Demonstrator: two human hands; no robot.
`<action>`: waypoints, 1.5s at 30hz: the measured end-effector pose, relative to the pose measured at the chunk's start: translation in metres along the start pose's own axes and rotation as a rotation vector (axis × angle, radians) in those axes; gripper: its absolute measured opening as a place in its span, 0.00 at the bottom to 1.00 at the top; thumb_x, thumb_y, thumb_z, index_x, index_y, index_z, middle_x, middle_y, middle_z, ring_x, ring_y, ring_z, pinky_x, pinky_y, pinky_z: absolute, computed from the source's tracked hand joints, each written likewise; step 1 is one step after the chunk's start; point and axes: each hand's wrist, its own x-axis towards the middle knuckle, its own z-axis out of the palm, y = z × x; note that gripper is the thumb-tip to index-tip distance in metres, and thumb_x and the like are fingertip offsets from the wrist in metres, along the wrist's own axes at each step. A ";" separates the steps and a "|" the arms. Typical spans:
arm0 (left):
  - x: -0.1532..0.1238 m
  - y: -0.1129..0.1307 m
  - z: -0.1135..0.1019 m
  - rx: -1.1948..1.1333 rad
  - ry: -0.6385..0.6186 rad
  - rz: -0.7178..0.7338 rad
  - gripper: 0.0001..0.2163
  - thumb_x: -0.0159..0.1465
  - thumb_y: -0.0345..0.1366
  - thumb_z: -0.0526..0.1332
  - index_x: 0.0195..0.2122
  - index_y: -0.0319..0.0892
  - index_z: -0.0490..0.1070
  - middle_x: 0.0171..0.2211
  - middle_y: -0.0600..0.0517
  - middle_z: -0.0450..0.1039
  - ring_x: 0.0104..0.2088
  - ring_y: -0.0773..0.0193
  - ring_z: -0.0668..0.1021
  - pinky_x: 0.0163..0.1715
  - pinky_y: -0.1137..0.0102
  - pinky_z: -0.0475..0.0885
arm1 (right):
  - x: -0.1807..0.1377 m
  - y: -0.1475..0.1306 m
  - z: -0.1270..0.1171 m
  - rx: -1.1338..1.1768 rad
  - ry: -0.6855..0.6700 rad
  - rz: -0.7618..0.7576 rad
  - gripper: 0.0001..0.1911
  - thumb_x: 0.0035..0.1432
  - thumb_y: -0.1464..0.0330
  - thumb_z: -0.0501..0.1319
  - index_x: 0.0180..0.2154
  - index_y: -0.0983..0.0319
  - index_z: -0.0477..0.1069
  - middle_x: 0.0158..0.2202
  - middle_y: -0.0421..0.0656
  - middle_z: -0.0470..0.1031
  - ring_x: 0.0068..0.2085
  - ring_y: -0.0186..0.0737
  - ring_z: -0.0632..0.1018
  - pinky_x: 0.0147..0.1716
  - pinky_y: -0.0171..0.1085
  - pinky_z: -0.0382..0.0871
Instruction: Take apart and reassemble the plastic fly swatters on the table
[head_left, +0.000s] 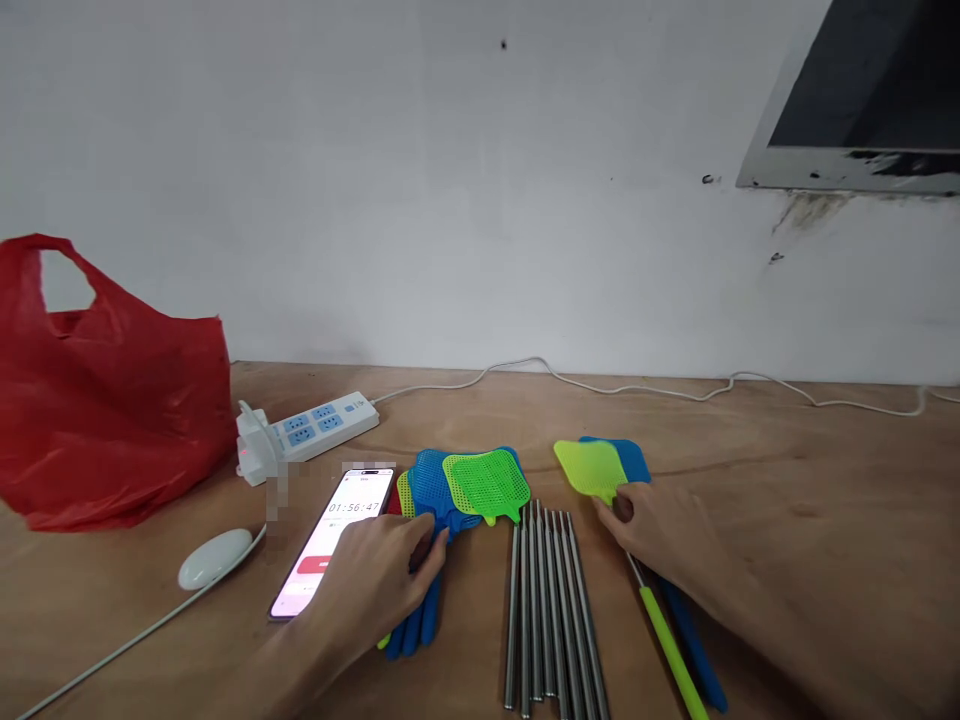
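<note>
A yellow-green swatter (pixel 589 468) is being pinched by the right hand (pixel 649 520); a stack of swatters (pixel 431 480) is being touched by the left hand (pixel 375 570).
The right hand's thumb and forefinger are being held nearly together just below the swatter's head, by which a blue swatter (pixel 636 460) is being partly covered. The left hand's fingers are being held curled, a narrow gap being left between thumb and forefinger; whether a blue neck is being gripped cannot be told. All are being carried by the bench (pixel 795 450), well in front of its back edge, metal rods (pixel 551 620) being flanked by them. A phone (pixel 334 525) is being partly hidden by the left hand.
</note>
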 end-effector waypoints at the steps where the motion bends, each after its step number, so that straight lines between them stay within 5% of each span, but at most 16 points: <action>1: 0.000 0.000 0.000 -0.003 -0.011 0.000 0.19 0.71 0.42 0.49 0.24 0.44 0.67 0.21 0.51 0.73 0.25 0.58 0.78 0.24 0.69 0.52 | 0.000 0.001 0.000 -0.041 0.005 -0.012 0.22 0.52 0.59 0.62 0.14 0.57 0.56 0.15 0.40 0.58 0.19 0.36 0.56 0.27 0.39 0.40; 5: -0.002 0.002 -0.001 -0.022 -0.043 -0.007 0.18 0.69 0.43 0.50 0.24 0.44 0.67 0.21 0.51 0.73 0.24 0.58 0.77 0.24 0.69 0.53 | -0.005 -0.001 0.000 -0.117 -0.025 -0.119 0.19 0.58 0.60 0.58 0.17 0.58 0.59 0.18 0.43 0.66 0.21 0.38 0.63 0.27 0.39 0.42; 10: -0.003 0.003 0.000 -0.025 -0.076 -0.005 0.17 0.68 0.44 0.52 0.23 0.44 0.66 0.21 0.51 0.72 0.25 0.56 0.77 0.24 0.68 0.53 | -0.022 -0.015 0.001 -0.168 -0.111 -0.442 0.19 0.64 0.61 0.54 0.21 0.59 0.62 0.21 0.43 0.72 0.25 0.39 0.71 0.28 0.39 0.49; 13: -0.004 0.004 0.002 -0.025 -0.096 -0.001 0.16 0.67 0.44 0.53 0.23 0.44 0.66 0.21 0.51 0.72 0.25 0.55 0.77 0.24 0.68 0.54 | -0.029 -0.022 0.000 -0.122 -0.213 -0.482 0.18 0.62 0.63 0.55 0.21 0.59 0.59 0.22 0.41 0.71 0.26 0.38 0.71 0.27 0.38 0.50; 18: -0.003 0.006 0.002 -0.018 -0.111 -0.006 0.16 0.67 0.43 0.54 0.24 0.44 0.67 0.21 0.51 0.72 0.25 0.56 0.77 0.24 0.68 0.56 | -0.031 -0.028 -0.002 -0.086 -0.297 -0.416 0.16 0.58 0.66 0.57 0.21 0.59 0.56 0.22 0.40 0.71 0.26 0.38 0.71 0.27 0.38 0.50; 37: -0.007 0.010 0.000 0.015 -0.136 -0.028 0.12 0.64 0.41 0.56 0.27 0.44 0.72 0.23 0.50 0.76 0.27 0.52 0.80 0.24 0.67 0.55 | -0.036 -0.035 0.002 -0.199 -0.222 -0.160 0.11 0.47 0.67 0.61 0.16 0.60 0.66 0.20 0.44 0.75 0.26 0.41 0.72 0.25 0.38 0.47; 41: -0.009 0.011 -0.002 0.006 -0.149 -0.019 0.11 0.63 0.43 0.57 0.28 0.45 0.73 0.24 0.49 0.77 0.28 0.50 0.80 0.24 0.67 0.56 | -0.033 -0.032 0.002 -0.026 -0.191 -0.153 0.12 0.44 0.69 0.61 0.14 0.60 0.62 0.16 0.40 0.69 0.23 0.38 0.68 0.25 0.37 0.48; 45: -0.009 0.011 -0.003 0.023 -0.158 -0.031 0.12 0.63 0.44 0.57 0.28 0.45 0.73 0.24 0.49 0.77 0.27 0.49 0.80 0.24 0.66 0.56 | -0.025 -0.027 0.001 0.527 -0.173 0.015 0.11 0.40 0.69 0.62 0.14 0.59 0.61 0.13 0.35 0.59 0.19 0.33 0.61 0.23 0.36 0.47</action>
